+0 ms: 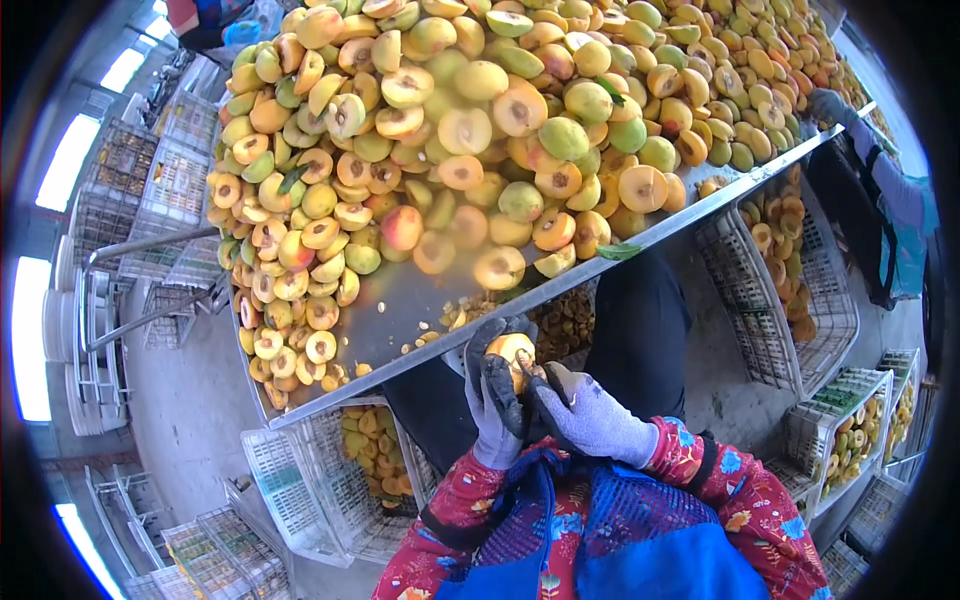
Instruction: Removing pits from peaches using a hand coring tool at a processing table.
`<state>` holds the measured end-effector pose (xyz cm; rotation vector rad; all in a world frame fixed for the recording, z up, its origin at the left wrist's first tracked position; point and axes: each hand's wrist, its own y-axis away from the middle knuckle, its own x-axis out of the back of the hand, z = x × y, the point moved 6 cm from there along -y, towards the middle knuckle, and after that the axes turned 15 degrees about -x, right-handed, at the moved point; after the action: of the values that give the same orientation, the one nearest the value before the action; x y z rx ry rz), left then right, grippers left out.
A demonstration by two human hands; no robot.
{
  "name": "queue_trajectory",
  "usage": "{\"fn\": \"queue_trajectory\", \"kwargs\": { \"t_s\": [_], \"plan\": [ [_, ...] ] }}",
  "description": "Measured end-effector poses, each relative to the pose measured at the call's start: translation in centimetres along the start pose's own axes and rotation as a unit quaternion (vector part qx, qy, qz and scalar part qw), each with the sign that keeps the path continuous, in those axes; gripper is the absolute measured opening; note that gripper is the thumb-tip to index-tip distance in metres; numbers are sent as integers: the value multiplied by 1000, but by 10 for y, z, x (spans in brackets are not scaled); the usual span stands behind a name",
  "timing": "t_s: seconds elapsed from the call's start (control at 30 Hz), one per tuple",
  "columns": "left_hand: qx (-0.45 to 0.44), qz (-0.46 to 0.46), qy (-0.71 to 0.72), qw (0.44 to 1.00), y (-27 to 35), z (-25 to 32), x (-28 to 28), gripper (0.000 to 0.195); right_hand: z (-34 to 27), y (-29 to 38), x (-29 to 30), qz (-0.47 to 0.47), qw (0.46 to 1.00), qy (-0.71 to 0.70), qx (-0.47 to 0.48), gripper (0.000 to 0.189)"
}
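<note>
My left hand (496,390), in a grey glove with dark coated fingers, holds a halved yellow stone fruit (512,349), its cut side turned up. My right hand (589,405), gloved alike, has its fingertips at the fruit's right edge; a small brown thing shows between them, too small to name, perhaps a pit or a tool tip. Both hands are just below the metal rim (442,343) of a sorting table. A large heap of halved stone fruit (517,109), many with pits showing, covers much of the tabletop. Loose pits (469,309) lie near the rim.
White plastic crates with fruit stand at the lower left (300,480) and right (757,315). More pits (562,322) lie below the rim, by my knees. A co-worker's gloved hand (831,109) is at the table's right side. Stacked crates (176,165) and a metal cart handle (150,244) stand left.
</note>
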<state>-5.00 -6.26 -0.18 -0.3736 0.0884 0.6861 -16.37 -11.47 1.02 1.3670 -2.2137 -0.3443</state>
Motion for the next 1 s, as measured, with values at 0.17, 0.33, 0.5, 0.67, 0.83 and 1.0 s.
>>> {"fn": "queue_trajectory", "kwargs": {
  "t_s": [0.17,0.33,0.5,0.67,0.83,1.0],
  "plan": [
    [96,62,7,993,37,-32,30,51,4,0,-14,-111,939,-280,-169,29],
    [-29,-8,-16,999,25,-11,25,49,-22,10,2,-257,834,-440,-212,35],
    [136,0,94,986,7,-27,20,41,-19,-1,7,-199,867,-379,-254,34],
    [116,0,-5,993,19,-14,19,25,22,7,-21,-164,899,-341,-220,36],
    [50,-34,47,997,61,-7,24,36,20,54,-64,-426,596,-633,-252,39],
    [79,17,142,987,81,5,33,52,11,67,-99,-464,529,-682,-199,41]
  ]
}}
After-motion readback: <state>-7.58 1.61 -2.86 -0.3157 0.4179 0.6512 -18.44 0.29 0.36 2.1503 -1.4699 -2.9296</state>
